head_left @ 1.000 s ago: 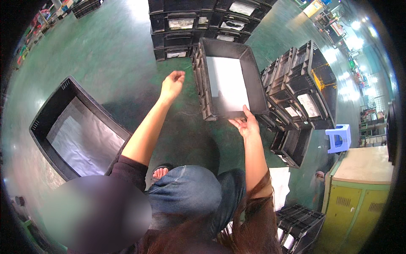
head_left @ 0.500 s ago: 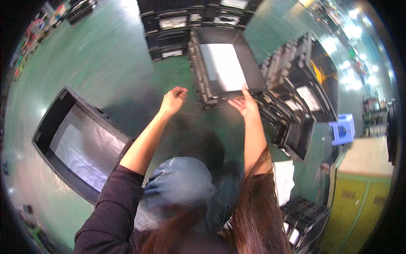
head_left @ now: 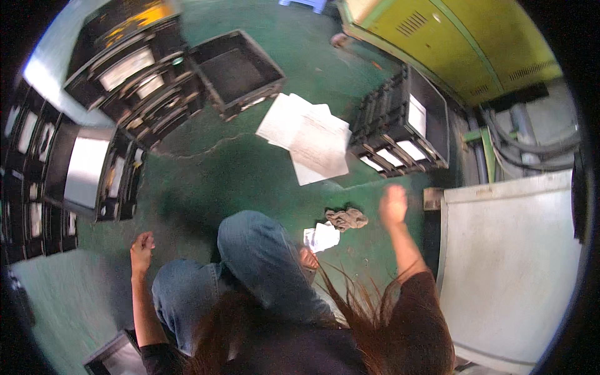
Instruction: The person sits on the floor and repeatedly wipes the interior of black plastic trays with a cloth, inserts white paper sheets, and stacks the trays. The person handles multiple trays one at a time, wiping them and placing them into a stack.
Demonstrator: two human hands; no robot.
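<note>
My left hand hangs in the air at the left with its fingers curled in and nothing visible in them. The nearest thing to it is the black crate with a white sheet lying inside. My right hand is lifted over the floor at the right, smeared by motion, so its fingers do not show clearly. Just beyond it stands a stack of black crates with white labels on the front. Printed white papers lie overlapping on the green floor ahead.
A crumpled brown cloth and small white papers lie near my knee. An open black crate sits beside tall crate stacks. A yellow-green cabinet and a white box-like cabinet bound the right side.
My view has swung to the right. My right hand has come away from the crate with the white sheet and moved out over the floor. My left hand still hangs with fingers curled.
</note>
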